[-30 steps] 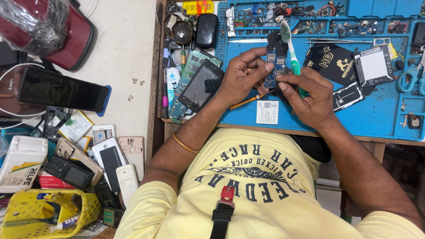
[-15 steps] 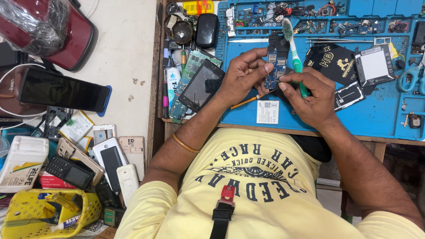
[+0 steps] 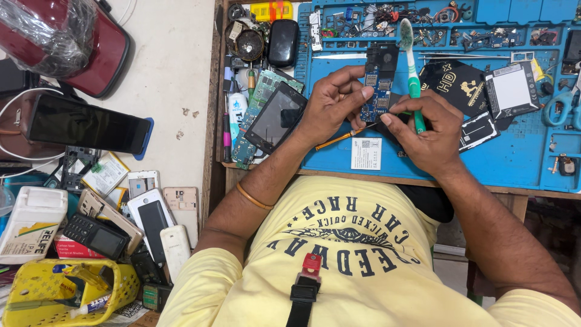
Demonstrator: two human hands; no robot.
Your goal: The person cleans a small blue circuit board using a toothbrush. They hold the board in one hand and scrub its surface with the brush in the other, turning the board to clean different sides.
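Observation:
My left hand pinches a small blue phone circuit board above the blue work mat. My right hand grips a green and white toothbrush, its bristle head pointing away from me past the board's top, and its fingertips touch the board's lower edge. A black phone screen lies just left of my left wrist. An orange-handled tool lies on the mat under my hands.
A white label lies on the mat near the edge. Black card, battery, scissors sit right. Small parts fill the mat's far trays. Several phones, a white bottle, a yellow basket lie left.
My right hand has lifted the toothbrush slightly and turned it more upright beside the board. The left hand keeps hold of the board in nearly the same place.

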